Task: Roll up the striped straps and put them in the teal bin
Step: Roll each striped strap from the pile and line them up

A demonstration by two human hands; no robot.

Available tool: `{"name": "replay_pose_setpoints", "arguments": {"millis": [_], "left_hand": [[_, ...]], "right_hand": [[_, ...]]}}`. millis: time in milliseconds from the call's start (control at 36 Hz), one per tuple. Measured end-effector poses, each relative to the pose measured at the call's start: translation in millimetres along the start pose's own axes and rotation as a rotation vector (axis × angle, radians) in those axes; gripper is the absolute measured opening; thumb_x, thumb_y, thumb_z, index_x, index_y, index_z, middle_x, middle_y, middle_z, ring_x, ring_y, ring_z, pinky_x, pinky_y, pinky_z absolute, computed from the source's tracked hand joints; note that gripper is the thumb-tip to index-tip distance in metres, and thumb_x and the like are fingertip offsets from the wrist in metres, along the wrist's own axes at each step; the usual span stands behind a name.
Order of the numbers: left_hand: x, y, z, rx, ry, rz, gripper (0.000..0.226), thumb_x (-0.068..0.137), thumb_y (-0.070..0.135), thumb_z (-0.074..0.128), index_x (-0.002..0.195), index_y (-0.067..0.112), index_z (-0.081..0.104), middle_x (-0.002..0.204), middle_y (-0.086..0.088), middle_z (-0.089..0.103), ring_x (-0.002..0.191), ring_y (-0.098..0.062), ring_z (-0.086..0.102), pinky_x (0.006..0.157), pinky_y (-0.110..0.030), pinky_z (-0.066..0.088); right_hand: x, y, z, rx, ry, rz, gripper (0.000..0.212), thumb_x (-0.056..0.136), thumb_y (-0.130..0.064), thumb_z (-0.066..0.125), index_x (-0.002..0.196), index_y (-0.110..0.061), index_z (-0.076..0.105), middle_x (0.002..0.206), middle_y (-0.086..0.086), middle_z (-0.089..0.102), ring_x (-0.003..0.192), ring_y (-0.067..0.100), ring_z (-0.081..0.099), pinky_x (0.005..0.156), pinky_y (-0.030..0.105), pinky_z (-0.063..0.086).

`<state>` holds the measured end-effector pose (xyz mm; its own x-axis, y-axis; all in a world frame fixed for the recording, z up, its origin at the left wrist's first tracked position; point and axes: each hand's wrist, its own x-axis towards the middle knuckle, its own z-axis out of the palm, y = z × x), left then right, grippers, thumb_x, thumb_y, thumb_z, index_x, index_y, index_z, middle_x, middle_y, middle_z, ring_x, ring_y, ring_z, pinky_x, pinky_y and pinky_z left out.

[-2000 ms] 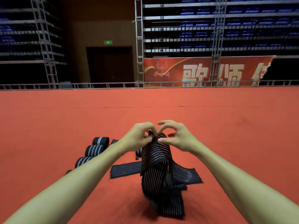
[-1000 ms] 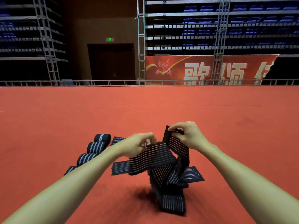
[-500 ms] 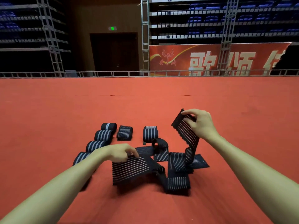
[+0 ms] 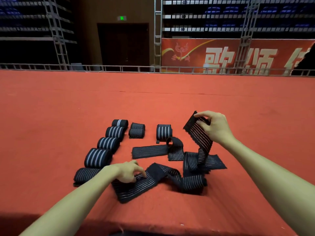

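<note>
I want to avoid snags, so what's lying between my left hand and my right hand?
In the head view, the loose striped strap itself zigzags in folds from left hand to right hand; a second unrolled strap lies just beyond it.

Five rolled straps [image 4: 108, 143] are lying in a row on the floor [image 4: 51, 116], left of the loose straps [image 4: 192, 160], with two more rolls [image 4: 137, 131] behind. The left hand [image 4: 127, 171] is pressing a near end, and the right hand [image 4: 216, 126] is holding up a far end.
</note>
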<state>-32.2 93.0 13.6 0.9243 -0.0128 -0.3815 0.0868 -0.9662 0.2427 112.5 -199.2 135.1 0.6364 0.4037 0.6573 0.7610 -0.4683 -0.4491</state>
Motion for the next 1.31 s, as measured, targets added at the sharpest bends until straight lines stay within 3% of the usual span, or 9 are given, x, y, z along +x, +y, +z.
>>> {"name": "replay_pose_setpoints", "arguments": {"millis": [83,167,333,500,639,778,1000,1194,1306], "left_hand": [[3,5,-4,0.087,0.042,0.012,0.034,0.096,0.028,0.058,0.128,0.039,0.060,0.137,0.000,0.039,0.123,-0.027,0.041,0.109,-0.033,0.030],[15,5,-6,0.068,0.131,0.076,0.027,0.096,0.027,0.058,0.122,0.030,0.065,0.131,-0.001,0.046,0.122,-0.023,0.044,0.111,-0.030,0.027],[42,28,-23,-0.060,0.336,0.190,0.024,0.097,0.023,0.057,0.119,0.020,0.066,0.124,-0.003,0.051,0.117,-0.018,0.051,0.099,-0.021,0.034],[81,61,-35,-0.161,0.482,0.290,0.018,0.095,0.015,0.062,0.111,0.011,0.068,0.104,-0.001,0.061,0.091,-0.014,0.060,0.082,-0.021,0.044],[114,76,-27,-0.163,0.465,0.340,0.025,0.090,0.020,0.071,0.111,0.008,0.066,0.108,-0.006,0.065,0.097,-0.017,0.061,0.080,-0.016,0.044],[140,73,-14,-0.104,0.376,0.316,0.038,0.085,0.030,0.076,0.115,0.011,0.064,0.114,-0.005,0.060,0.103,-0.017,0.057,0.091,-0.027,0.049],[150,67,-14,-0.070,0.422,0.412,0.017,0.088,0.011,0.066,0.104,0.013,0.065,0.093,0.000,0.066,0.083,-0.015,0.060,0.077,-0.030,0.050],[147,66,-17,-0.218,0.450,0.351,0.024,0.087,0.003,0.063,0.105,0.016,0.054,0.071,0.009,0.057,0.064,-0.001,0.051,0.065,-0.017,0.042],[141,66,-22,-0.251,0.464,0.336,0.024,0.088,0.002,0.061,0.101,0.019,0.049,0.074,0.004,0.058,0.064,-0.008,0.048,0.065,-0.023,0.043]], "right_hand": [[2,1,3,0.006,0.000,0.003,0.021,0.085,-0.003,0.071,0.104,-0.011,0.076,0.105,0.002,0.074,0.090,0.008,0.060,0.081,0.012,0.037],[2,4,5,0.004,0.002,0.005,0.021,0.085,-0.002,0.071,0.103,-0.011,0.076,0.105,0.003,0.074,0.091,0.008,0.060,0.077,0.005,0.034],[3,19,3,-0.005,0.019,0.007,0.021,0.085,-0.001,0.071,0.103,-0.010,0.076,0.103,0.002,0.074,0.088,0.008,0.060,0.074,-0.005,0.032],[-1,42,4,0.007,0.051,0.042,0.020,0.084,-0.002,0.072,0.102,-0.012,0.076,0.101,-0.001,0.074,0.085,0.007,0.061,0.074,-0.003,0.034],[-10,57,8,0.021,0.054,0.050,0.020,0.084,-0.001,0.073,0.101,-0.012,0.076,0.098,-0.009,0.070,0.090,0.006,0.063,0.078,-0.003,0.036],[-13,73,12,0.032,0.055,0.037,0.020,0.083,0.000,0.073,0.100,-0.011,0.076,0.098,-0.007,0.071,0.089,-0.001,0.061,0.079,0.000,0.037],[-19,93,21,0.049,0.067,0.054,0.019,0.083,0.001,0.073,0.098,-0.010,0.076,0.097,-0.007,0.070,0.094,-0.002,0.059,0.081,0.000,0.038],[-23,96,21,0.047,0.076,0.052,0.019,0.082,0.002,0.073,0.098,-0.010,0.076,0.097,-0.008,0.069,0.094,-0.002,0.059,0.082,0.000,0.038],[-20,92,14,0.045,0.096,0.047,0.020,0.083,0.001,0.073,0.099,-0.009,0.076,0.097,-0.009,0.069,0.094,-0.003,0.058,0.081,0.000,0.039]]}}
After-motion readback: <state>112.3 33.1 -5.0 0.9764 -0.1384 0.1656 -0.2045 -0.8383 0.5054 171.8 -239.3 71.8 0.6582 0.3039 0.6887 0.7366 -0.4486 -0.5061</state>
